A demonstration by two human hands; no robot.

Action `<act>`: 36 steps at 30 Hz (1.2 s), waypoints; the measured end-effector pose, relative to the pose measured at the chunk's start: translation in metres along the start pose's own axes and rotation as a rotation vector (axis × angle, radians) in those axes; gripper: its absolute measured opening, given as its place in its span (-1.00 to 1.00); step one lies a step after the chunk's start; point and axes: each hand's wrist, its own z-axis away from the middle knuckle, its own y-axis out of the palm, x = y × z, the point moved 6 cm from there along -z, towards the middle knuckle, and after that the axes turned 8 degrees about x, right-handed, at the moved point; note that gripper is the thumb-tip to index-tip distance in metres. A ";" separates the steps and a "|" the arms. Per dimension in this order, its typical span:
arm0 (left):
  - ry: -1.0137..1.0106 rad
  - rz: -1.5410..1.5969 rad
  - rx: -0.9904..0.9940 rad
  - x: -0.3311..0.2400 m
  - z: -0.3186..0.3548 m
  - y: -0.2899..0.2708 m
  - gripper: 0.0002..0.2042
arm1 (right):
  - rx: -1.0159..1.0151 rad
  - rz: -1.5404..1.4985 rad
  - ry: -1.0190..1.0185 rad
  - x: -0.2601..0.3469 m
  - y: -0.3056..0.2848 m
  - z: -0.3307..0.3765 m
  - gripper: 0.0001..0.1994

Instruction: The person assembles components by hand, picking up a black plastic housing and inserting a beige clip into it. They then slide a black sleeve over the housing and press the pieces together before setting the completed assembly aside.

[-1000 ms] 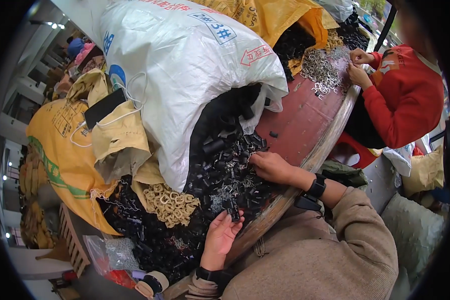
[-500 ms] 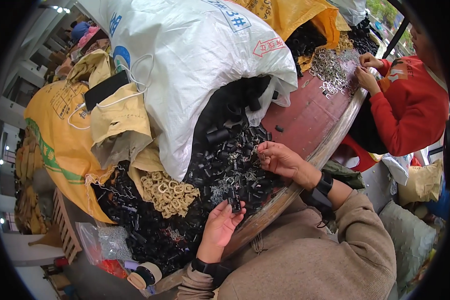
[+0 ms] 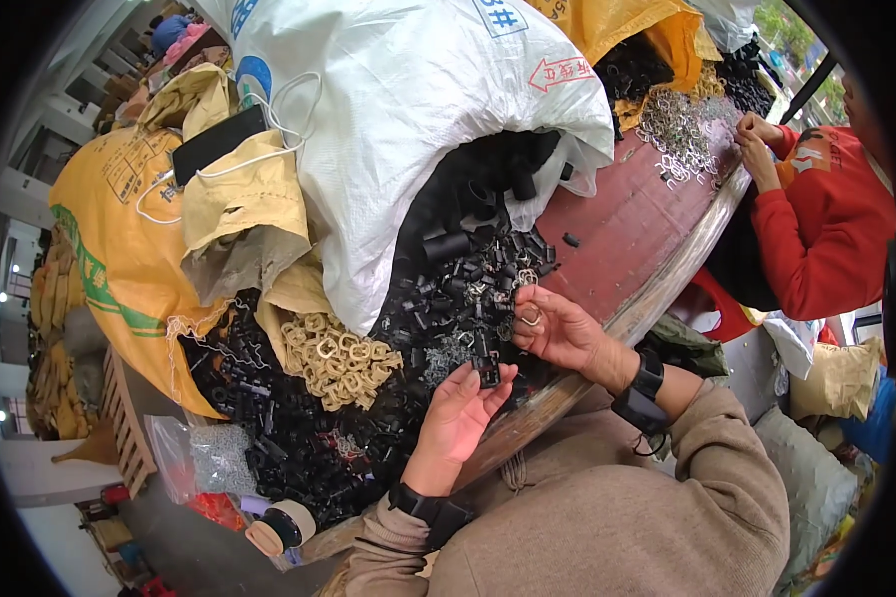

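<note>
black part (image 3: 487, 371), just outside the white sack (image 3: 368, 139), sits between the fingers of the left hand (image 3: 458, 413); the fingers of the right hand (image 3: 573, 338) pinch a metal loop (image 3: 531, 317). i'd hold the part steady, pinching lightly.

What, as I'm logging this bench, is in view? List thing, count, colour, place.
white sack: one, white, top centre
yellow sacks: at least two, yellow, left and top right
paper bags: several, tan, both sides
black parts: many, black, centre, lower left
links: many, tan, left of centre
clips: many, silver, upper right
table: one, red, right of centre
device: one, black, upper left
cable: one, white, beside device
clear bag: one, transparent, lower left
cylinder: one, black-and-cream, lower left
stool: one, red, right
co-worker: one, red top, far right
wristbands: at least two, black, on wrists
left hand: one, bare, holding a black part
right hand: one, bare, holding a pale loop
</note>
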 end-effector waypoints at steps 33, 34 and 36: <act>0.127 -0.039 -0.061 -0.001 -0.004 -0.007 -0.73 | 0.039 1.440 -0.138 -0.012 0.035 0.011 -0.83; 0.139 -0.056 -0.041 -0.006 -0.008 -0.005 -0.74 | 0.026 1.418 -0.130 -0.011 0.035 0.007 -0.82; 0.124 -0.057 -0.020 0.001 -0.004 0.000 -0.74 | -0.047 1.357 -0.082 -0.013 0.035 0.016 -0.80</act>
